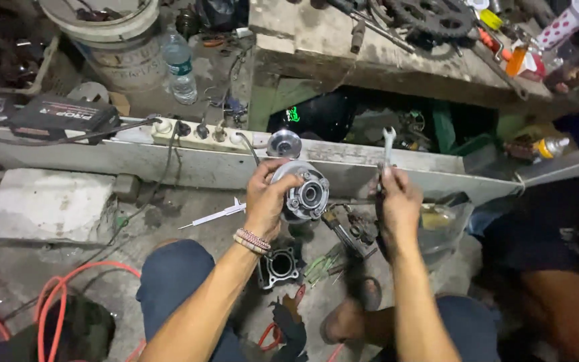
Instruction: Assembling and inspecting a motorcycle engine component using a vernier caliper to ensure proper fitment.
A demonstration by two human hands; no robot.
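My left hand (267, 196) grips a round metal hub part (304, 194) with a ring of bolt holes, held up in front of me. A bead bracelet sits on that wrist. My right hand (397, 202) is closed around an open-ended spanner (388, 142), whose jaw points upward, just right of the hub. The two hands are close but apart. Below them on the floor lies a dark engine cylinder block (280, 266).
A white power strip (199, 131) and a black charger box (61, 118) rest on a low grey beam. A water bottle (180, 66), a bucket (112, 27), a workbench with a sprocket (431, 15), orange hose (61, 288) and loose tools (343, 231) surround me.
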